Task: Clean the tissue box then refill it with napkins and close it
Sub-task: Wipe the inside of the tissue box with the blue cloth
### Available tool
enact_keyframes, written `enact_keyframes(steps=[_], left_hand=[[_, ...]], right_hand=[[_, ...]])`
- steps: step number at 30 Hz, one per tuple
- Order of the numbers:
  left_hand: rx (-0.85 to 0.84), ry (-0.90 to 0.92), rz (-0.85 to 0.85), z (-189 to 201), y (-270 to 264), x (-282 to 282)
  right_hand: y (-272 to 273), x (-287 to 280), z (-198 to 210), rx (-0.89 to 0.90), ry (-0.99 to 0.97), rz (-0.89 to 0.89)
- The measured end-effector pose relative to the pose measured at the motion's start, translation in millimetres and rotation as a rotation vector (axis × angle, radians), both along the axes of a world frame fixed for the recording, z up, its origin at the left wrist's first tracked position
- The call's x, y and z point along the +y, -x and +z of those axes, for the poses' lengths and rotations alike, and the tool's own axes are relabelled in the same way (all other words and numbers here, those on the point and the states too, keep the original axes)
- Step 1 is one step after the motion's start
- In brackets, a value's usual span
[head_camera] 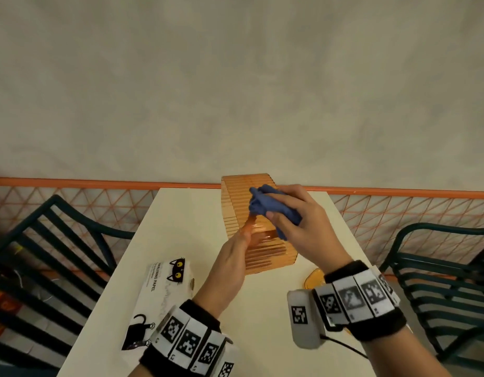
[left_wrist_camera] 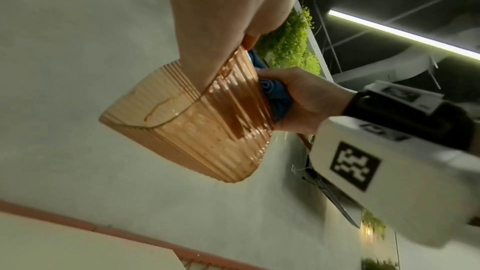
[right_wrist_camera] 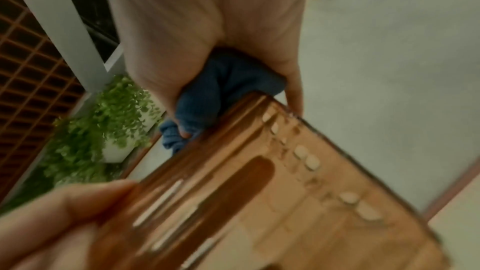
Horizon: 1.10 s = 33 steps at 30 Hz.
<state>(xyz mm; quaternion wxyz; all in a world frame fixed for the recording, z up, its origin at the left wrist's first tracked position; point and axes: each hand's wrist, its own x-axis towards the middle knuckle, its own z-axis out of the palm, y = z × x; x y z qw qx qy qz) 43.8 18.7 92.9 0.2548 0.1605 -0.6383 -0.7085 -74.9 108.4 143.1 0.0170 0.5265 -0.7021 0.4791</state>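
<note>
The cream rectangular table (head_camera: 181, 213) carries everything, and places here are given from the ribbed, translucent orange plastic tissue box (head_camera: 243, 197). That box is held up off the table's far middle, tilted, its open side toward the person.

Nearer the person and to the box's left, a white napkin pack printed with black cats (head_camera: 164, 289) lies flat on the table. Near the box's right-hand corner, a small orange plastic piece (head_camera: 314, 278) lies on the table, partly hidden behind the right wrist.

The left hand (head_camera: 230, 265) grips the box at its near end: the fingers reach inside the open side and show through the orange wall, the thumb outside; the left wrist view shows the same hold (left_wrist_camera: 221, 28).

The right hand (head_camera: 298, 224) lies on the box's upper ribbed face, fingers curled round a bunched blue cleaning cloth (head_camera: 262, 202) and pressing it against the ribs; the right wrist view shows the cloth (right_wrist_camera: 228, 81) wedged between palm and box.
</note>
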Motion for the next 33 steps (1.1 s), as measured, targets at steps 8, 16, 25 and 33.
enact_keyframes(steps=[8, 16, 25, 33], left_hand=[[0.124, -0.427, -0.091, 14.7, -5.4, -12.3], [0.067, -0.287, -0.017, 6.0, 2.5, -17.8], [0.057, -0.244, -0.047, 2.5, -1.1, -9.4], [0.002, -0.088, -0.078, -5.7, -10.4, -5.0]], right_hand=[[-10.2, 19.9, -26.0, 0.068, 0.0, 0.139], [-11.0, 15.1, -21.9, 0.499, -0.202, 0.035], [11.6, -9.0, -1.2, 0.44, -0.109, -0.094], [20.4, 0.9, -9.0, 0.484, -0.164, -0.019]])
